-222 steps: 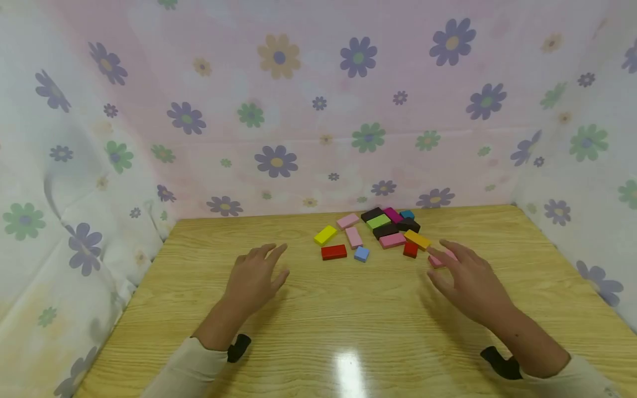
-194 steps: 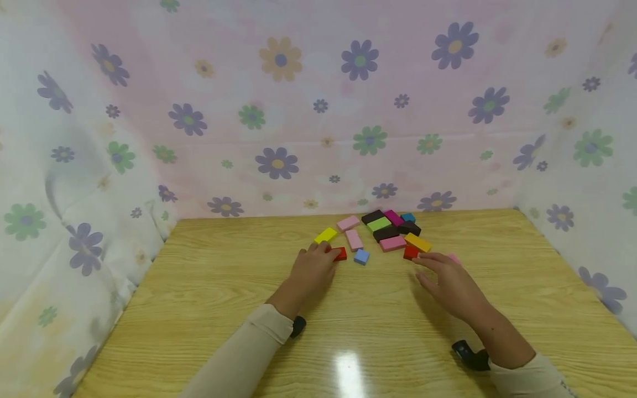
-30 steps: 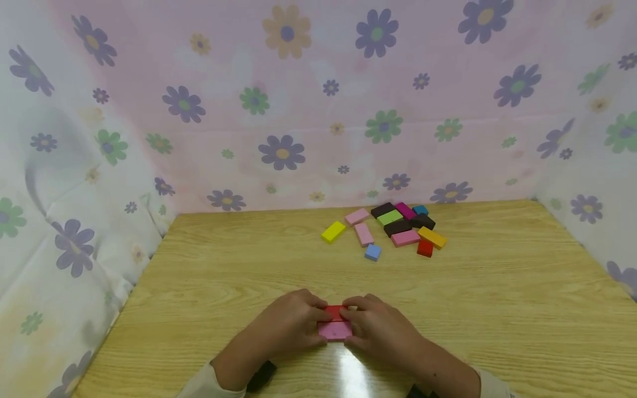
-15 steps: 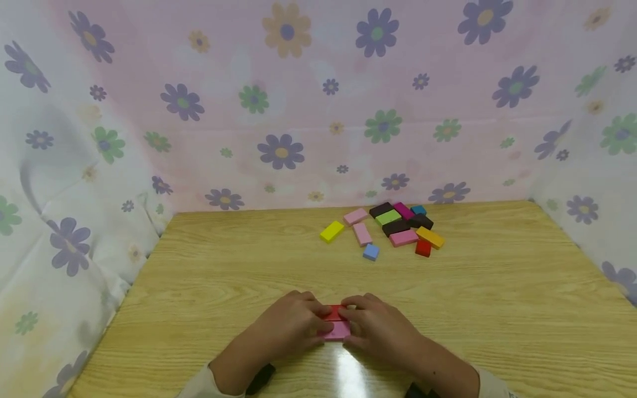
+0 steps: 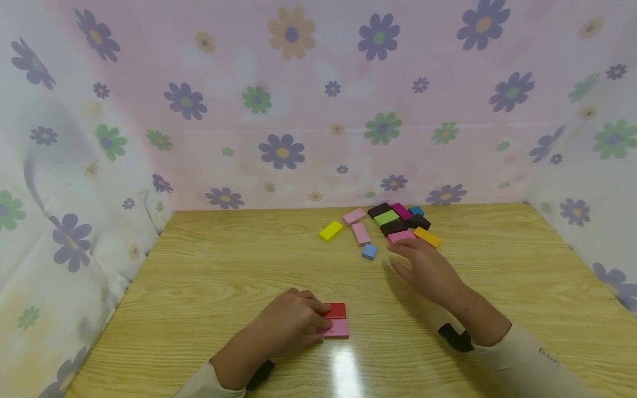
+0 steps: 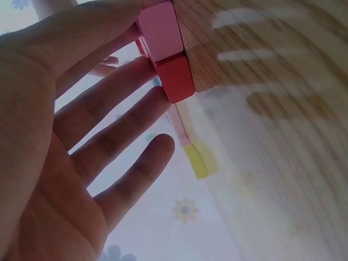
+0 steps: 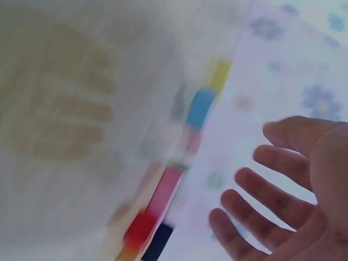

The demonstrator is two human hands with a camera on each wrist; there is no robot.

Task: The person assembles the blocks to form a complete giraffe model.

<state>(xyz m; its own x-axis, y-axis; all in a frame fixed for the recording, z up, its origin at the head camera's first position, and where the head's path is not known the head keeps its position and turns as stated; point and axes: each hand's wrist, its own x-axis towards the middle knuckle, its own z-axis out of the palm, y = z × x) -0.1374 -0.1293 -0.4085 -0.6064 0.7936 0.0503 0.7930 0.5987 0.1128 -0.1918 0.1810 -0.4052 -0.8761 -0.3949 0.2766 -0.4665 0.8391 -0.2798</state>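
A pink block (image 5: 340,330) and a red block (image 5: 338,310) lie flat, long sides together, on the near middle of the table. My left hand (image 5: 291,323) rests at their left ends, fingertips on their tops and thumb by the pink one's near edge. In the left wrist view its fingers look fairly straight beside the pink block (image 6: 161,31) and red block (image 6: 176,79). My right hand (image 5: 430,271) is over the pile's near edge, fingers spread and holding nothing. It hides the small red block, which the right wrist view shows blurred (image 7: 140,232).
Near the right fingertips lie another pink block (image 5: 400,237), an orange block (image 5: 427,237) and a small blue block (image 5: 369,252). Behind are black blocks (image 5: 394,228), a green block (image 5: 386,218) and a yellow block (image 5: 330,231). Flowered cloth (image 5: 308,110) hangs around the table.
First my left hand reached for the red block; later both hands held it against the pink one nearby. Now my right hand has let go and moved forward right to the pile.
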